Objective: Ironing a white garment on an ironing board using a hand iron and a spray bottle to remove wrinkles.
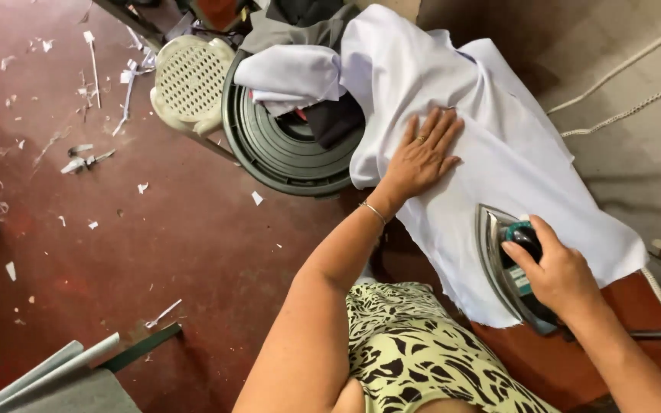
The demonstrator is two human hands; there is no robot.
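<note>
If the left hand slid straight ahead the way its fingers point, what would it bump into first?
The left hand lies flat on the white cloth, fingers pointing up-right. It would probably just meet more of that cloth, perhaps a raised fold; nothing else shows in that line.

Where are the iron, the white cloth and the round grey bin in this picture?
iron [499, 260], head view, on its metal soleplate edge.
white cloth [514, 153], head view, on the flat middle of the fabric.
round grey bin [269, 145], head view, on its ribbed rim.

Soft, even daylight, sharp focus, faint shadows, slight wide-angle stretching.
</note>
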